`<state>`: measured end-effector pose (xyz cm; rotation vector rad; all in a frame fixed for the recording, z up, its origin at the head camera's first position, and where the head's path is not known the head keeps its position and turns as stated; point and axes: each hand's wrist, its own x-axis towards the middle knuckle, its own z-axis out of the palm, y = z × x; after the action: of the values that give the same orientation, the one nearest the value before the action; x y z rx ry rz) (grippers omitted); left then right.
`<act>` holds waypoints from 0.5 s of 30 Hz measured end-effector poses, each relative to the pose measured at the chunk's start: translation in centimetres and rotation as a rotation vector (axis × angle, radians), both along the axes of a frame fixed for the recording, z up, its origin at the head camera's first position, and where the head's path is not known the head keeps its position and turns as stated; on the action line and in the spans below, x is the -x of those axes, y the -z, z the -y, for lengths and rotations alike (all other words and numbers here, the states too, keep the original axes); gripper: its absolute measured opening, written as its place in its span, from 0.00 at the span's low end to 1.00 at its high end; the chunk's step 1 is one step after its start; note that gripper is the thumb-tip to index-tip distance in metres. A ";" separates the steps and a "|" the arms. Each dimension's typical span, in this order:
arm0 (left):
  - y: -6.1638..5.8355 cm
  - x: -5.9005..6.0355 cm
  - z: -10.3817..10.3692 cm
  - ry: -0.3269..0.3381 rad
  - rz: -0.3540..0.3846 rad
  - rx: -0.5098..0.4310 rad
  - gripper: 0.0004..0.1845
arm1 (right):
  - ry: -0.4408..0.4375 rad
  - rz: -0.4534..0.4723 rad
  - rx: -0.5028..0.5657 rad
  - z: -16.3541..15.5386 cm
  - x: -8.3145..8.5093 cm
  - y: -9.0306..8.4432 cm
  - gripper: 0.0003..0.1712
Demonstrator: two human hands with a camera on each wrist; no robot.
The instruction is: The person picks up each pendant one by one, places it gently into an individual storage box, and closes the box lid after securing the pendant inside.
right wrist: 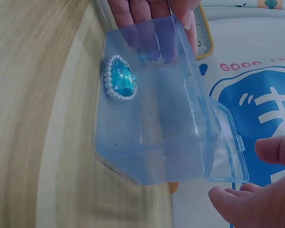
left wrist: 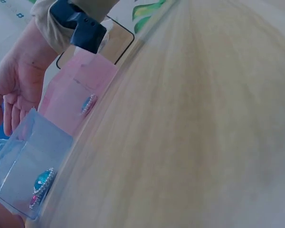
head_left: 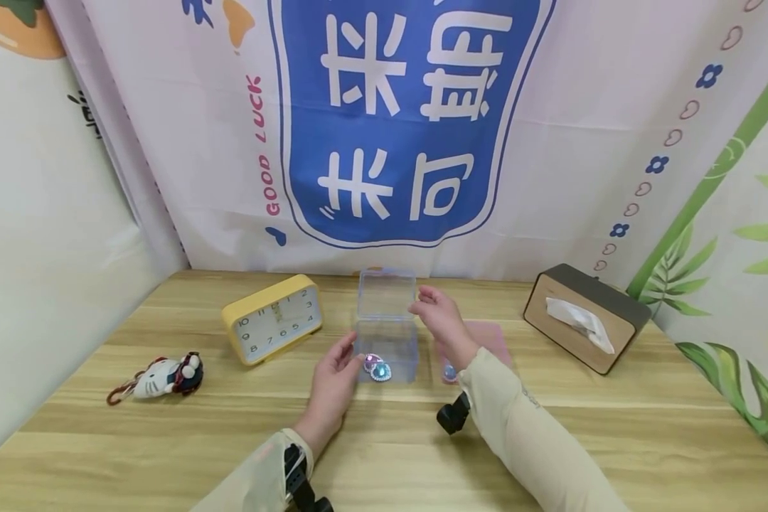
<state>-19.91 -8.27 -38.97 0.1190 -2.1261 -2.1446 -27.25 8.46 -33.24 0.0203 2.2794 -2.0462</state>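
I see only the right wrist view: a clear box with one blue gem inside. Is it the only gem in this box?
Observer: No. The head view shows a pink gem lying beside the blue gem in the clear box.
Operator: Are there more gems outside?
Observer: Yes, a third gem lies on a pink mat just right of the box.
Operator: What stands farther right on the table?
Observer: A tissue box, apart from the mat, with a tissue sticking out.
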 end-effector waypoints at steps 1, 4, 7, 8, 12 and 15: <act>0.0 0.0 -0.1 0.000 0.000 -0.001 0.27 | -0.002 0.003 0.000 0.1 0.1 0.0 0.35; 0.1 0.0 -0.3 0.003 -0.001 0.003 0.27 | -0.008 0.002 0.006 0.2 0.7 0.0 0.35; 0.2 -0.1 -0.4 0.009 0.002 0.007 0.27 | -0.013 -0.016 0.024 0.3 1.1 -0.3 0.36; 0.2 -0.1 -0.4 0.010 0.004 0.010 0.27 | -0.014 -0.024 0.029 0.4 1.2 -0.4 0.36; 0.2 -0.2 -0.5 0.008 0.012 0.019 0.27 | -0.009 -0.041 0.061 0.5 1.4 -1.2 0.35; 0.1 -0.3 -0.4 -0.001 0.012 0.031 0.27 | -0.007 -0.036 0.051 0.6 1.1 -1.7 0.35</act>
<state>-19.61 -7.87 -39.11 0.1307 -2.1637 -2.1149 -28.40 7.85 -31.51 -0.0277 2.2436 -2.1172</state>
